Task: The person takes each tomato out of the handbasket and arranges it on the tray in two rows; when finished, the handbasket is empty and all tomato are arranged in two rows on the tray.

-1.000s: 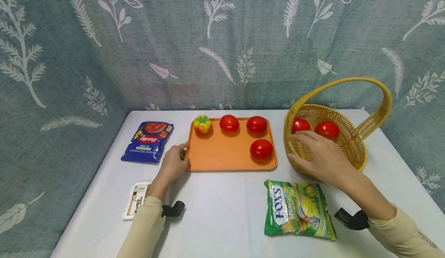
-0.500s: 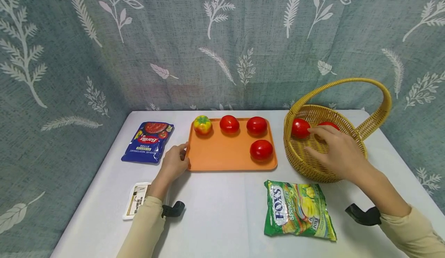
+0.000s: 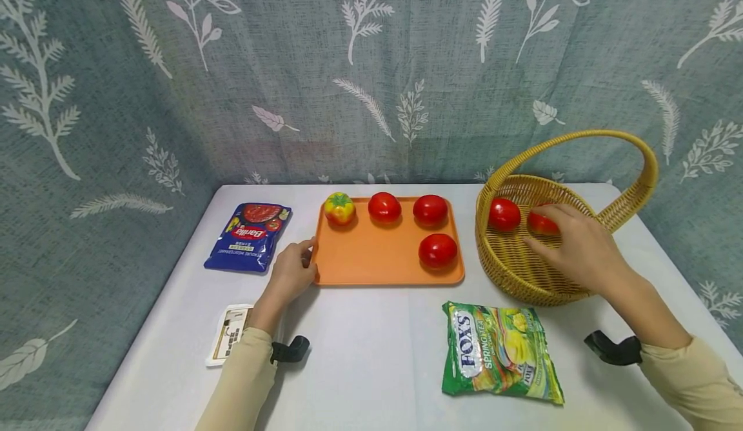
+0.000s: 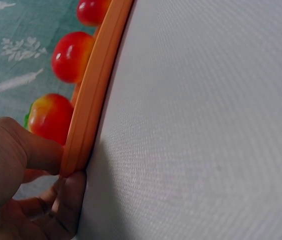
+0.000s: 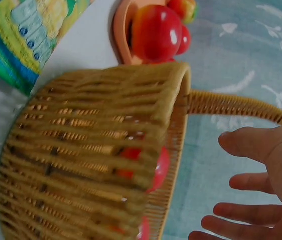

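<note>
Above the woven basket [image 3: 513,284] on the tabletop [image 3: 366,353], as the head view has it, the right hand [image 3: 583,247] hangs with thumb and fingers parted, holding nothing. Below its fingertips, leftward and toward the far side, lies the right-hand tomato [image 3: 542,223], partly covered by the fingers; a grasp would seem to turn on that short drop. The right hand is much nearer to it than the left hand [image 3: 292,270], which is at the left edge of the orange tray [image 3: 366,250]. The tomato is glossy, red and roundish, with no clear long axis; a second tomato [image 3: 504,215] sits to its left. From the left wrist, thumb and fingers pinch the tray near a corner. From the right wrist, spread fingers stand above the basket's rim, apart from both tomatoes inside.
</note>
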Motion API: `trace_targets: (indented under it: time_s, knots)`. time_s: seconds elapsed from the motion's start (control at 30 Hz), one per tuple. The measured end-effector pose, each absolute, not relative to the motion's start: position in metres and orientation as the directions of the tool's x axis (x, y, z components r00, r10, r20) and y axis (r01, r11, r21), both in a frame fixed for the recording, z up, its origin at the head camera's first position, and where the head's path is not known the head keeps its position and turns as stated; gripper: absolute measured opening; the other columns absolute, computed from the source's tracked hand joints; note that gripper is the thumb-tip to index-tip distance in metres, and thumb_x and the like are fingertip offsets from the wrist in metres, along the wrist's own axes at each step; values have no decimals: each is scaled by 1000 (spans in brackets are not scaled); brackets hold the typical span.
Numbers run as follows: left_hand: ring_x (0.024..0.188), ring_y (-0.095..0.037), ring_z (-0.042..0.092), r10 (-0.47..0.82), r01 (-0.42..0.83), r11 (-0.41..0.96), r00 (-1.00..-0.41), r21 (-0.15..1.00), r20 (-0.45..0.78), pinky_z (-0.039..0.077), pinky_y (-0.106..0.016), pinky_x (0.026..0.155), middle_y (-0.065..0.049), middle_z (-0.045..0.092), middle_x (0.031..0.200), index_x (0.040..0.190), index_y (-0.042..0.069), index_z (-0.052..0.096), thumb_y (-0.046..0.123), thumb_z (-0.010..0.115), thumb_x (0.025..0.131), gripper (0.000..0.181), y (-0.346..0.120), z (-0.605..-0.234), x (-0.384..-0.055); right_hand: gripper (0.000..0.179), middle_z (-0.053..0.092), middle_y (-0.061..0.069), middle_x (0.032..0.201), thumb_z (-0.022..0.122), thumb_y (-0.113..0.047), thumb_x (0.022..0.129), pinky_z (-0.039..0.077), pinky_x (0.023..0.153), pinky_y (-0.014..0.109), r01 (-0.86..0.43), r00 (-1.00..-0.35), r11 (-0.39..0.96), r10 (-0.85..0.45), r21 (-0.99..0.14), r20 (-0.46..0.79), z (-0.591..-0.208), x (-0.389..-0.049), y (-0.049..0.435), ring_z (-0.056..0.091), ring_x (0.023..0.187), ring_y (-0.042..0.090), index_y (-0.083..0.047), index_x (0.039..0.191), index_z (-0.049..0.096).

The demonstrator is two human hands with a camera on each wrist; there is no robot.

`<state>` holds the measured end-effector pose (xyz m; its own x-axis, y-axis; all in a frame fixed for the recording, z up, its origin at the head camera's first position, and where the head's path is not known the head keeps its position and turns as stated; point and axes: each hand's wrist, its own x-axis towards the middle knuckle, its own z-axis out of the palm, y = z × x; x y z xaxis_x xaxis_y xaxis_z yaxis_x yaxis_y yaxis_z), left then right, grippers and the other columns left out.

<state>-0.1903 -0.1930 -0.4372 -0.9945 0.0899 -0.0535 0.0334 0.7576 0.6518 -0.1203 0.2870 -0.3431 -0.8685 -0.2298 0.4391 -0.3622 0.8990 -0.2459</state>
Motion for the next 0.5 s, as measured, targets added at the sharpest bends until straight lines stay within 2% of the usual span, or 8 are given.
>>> trace_targets:
  time_s: [0.27, 0.5]
  knots:
    - [88, -28, 59, 98, 56, 752, -995, 657, -28, 52, -39, 77, -20, 63, 107, 144, -4, 50, -1, 63, 84, 61, -193, -438, -190, 56, 60, 31, 119, 83, -17, 79, 51, 71, 63, -282, -915, 923, -175, -262, 364, -351, -130, 304, 61, 95, 49, 8, 124, 61]
    - [88, -28, 59, 94, 54, 753, -995, 656, -27, 51, -40, 77, -20, 63, 108, 144, -3, 50, -1, 62, 84, 61, -193, -438, -190, 59, 57, 32, 118, 81, -18, 80, 50, 68, 62, -242, -937, 931, -151, -273, 315, -359, -136, 316, 62, 91, 48, 10, 126, 58]
